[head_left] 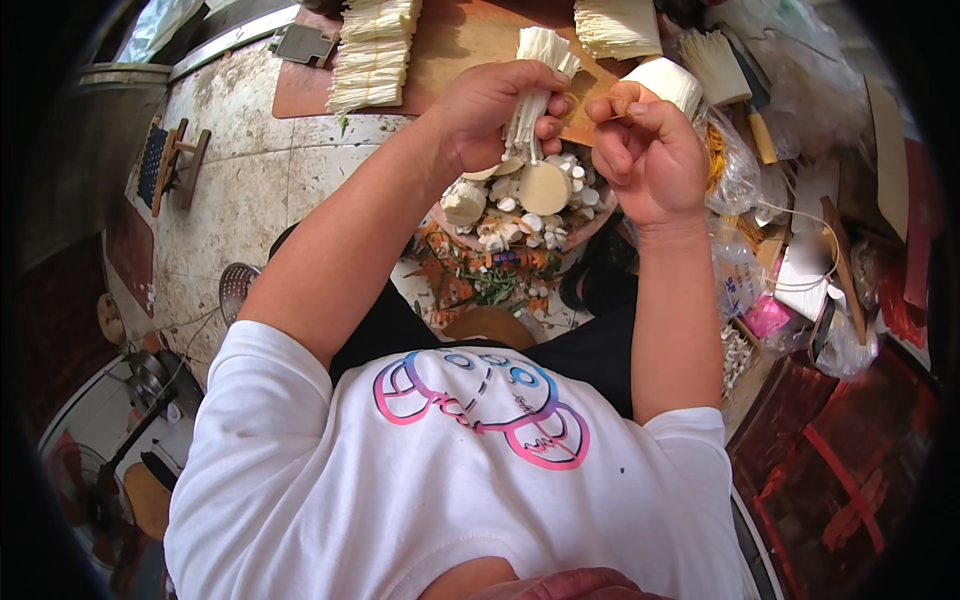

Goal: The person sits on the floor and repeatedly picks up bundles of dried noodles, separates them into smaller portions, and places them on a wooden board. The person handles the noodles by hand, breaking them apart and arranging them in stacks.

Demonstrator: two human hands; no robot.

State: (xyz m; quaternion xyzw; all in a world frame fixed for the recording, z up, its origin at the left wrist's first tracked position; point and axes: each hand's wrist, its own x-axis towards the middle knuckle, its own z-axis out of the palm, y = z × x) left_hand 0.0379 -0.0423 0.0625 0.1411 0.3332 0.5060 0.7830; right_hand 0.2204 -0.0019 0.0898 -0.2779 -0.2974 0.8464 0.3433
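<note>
My left hand (500, 112) is closed around a bunch of enoki mushrooms (545, 48), its cut ends up and the small caps toward me. Just right of it, my right hand (650, 150) pinches a thin yellowish rubber band between thumb and fingertips; the band is small and partly hidden. Below both hands stands a round tub (590, 232) filled with mushroom trimmings. A cut round mushroom base (545, 188) lies on top of them. Beyond the hands is a wooden board (455, 55), carrying a stack of enoki bundles (375, 55) at its left.
More enoki (615, 28) lies at the board's far right, near a knife with a wooden handle (762, 138). Yellow rubber bands (715, 155) sit in clear plastic at the right. A small wooden stool (180, 165) stands on the tiled floor at left.
</note>
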